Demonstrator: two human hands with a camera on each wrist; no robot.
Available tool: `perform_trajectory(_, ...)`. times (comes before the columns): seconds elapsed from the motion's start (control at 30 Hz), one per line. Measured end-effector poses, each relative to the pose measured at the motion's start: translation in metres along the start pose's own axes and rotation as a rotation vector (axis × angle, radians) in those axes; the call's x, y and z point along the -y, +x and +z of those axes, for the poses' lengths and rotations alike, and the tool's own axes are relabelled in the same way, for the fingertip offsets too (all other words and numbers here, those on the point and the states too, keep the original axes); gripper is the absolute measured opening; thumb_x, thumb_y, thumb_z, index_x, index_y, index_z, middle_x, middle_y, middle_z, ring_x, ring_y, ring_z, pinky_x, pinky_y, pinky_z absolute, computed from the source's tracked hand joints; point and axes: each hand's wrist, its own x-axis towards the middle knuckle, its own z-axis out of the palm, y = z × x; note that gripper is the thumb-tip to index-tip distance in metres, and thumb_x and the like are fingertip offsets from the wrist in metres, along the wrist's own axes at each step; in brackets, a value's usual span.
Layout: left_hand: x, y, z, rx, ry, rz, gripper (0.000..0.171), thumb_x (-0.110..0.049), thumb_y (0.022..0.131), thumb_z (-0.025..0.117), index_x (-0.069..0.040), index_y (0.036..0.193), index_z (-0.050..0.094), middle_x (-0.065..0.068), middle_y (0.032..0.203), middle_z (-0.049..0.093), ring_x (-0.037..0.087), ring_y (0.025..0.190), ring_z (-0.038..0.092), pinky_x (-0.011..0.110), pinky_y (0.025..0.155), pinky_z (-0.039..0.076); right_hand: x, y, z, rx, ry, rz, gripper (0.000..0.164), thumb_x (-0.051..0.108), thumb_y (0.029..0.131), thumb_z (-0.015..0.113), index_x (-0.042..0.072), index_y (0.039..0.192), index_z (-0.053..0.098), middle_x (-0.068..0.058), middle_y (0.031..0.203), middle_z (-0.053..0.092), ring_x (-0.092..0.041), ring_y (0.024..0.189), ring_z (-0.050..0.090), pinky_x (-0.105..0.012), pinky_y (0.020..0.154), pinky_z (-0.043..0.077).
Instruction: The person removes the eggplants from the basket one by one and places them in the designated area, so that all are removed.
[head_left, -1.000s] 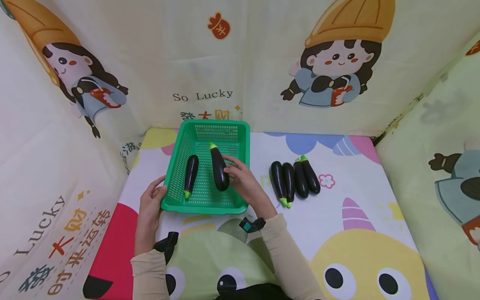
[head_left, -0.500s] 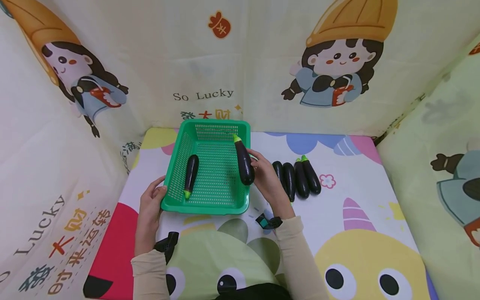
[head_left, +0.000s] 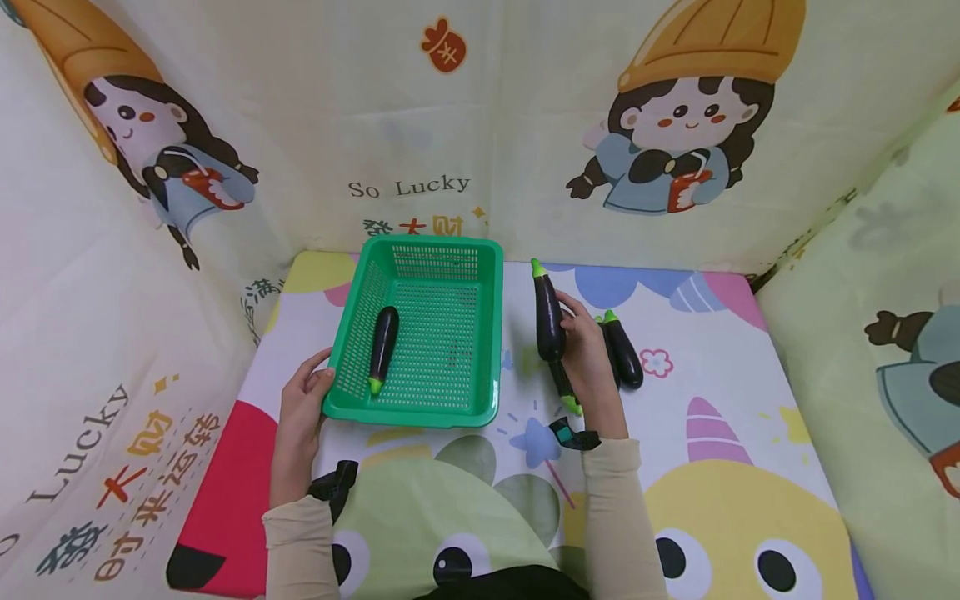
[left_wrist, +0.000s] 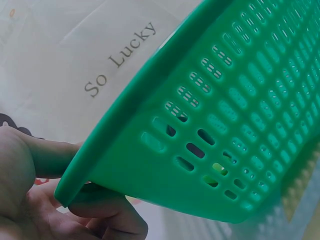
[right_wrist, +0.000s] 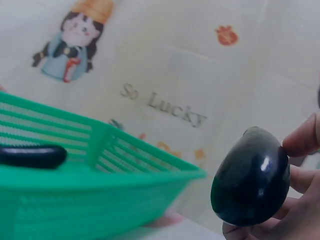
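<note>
A green plastic basket [head_left: 411,412] stands on the table, and one dark eggplant [head_left: 384,346] lies inside toward its left side. My left hand [head_left: 298,417] grips the basket's left rim; in the left wrist view the thumb is above the rim [left_wrist: 117,107] and the fingers are below. To the right of the basket, my right hand [head_left: 590,358] holds another eggplant [head_left: 550,321] between thumb and fingers, green stem end pointing away. Its rounded end faces the right wrist view. More eggplants [head_left: 624,354] lie on the table beneath and beside that hand, partly hidden by it.
A cartoon-print cloth [head_left: 750,533] covers the table. Printed fabric walls [head_left: 525,125] enclose the back and both sides, and the basket's far end stands close to the back one. Dark straps with small devices sit on both wrists.
My right hand has carried its eggplant from above the basket, over the right rim, to the loose eggplants on the right. The left hand keeps its grip on the basket rim.
</note>
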Motion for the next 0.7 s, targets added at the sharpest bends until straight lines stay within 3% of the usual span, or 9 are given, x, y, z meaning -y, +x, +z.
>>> perform_trajectory(0.2,-0.001,0.000,0.000,0.001,0.028,-0.006,0.056,-0.034,0.107,0.058,-0.029,0.160,0.042,-0.011,0.116,0.060,0.004,0.094,0.066,0.015,0.082,0.058,0.005,-0.003,-0.027,-0.093,-0.043,-0.036,0.057,0.000,0.100,0.032,0.012,0.154,0.047,-0.003,0.124,0.055,-0.019,0.108,0.055,-0.031,0.093,0.044)
perform_trajectory(0.37,0.000,0.000,0.000,-0.009,0.036,0.000,0.055,-0.034,0.107,0.057,-0.030,0.160,0.042,-0.009,0.117,0.059,0.005,0.094,0.066,0.015,0.081,0.058,0.010,-0.009,-0.047,-0.205,-0.158,-0.072,0.055,0.003,0.100,0.035,0.012,0.151,0.053,-0.002,0.117,0.056,-0.019,0.106,0.054,-0.027,0.087,0.045)
perform_trajectory(0.7,0.000,0.001,0.000,-0.001,0.042,-0.009,0.057,-0.037,0.106,0.058,-0.031,0.161,0.041,-0.008,0.120,0.058,0.005,0.097,0.066,0.015,0.082,0.058,0.023,-0.023,-0.083,-0.384,-0.315,-0.077,0.046,0.008,0.104,0.042,0.013,0.148,0.056,0.004,0.130,0.060,-0.015,0.118,0.054,-0.023,0.096,0.045)
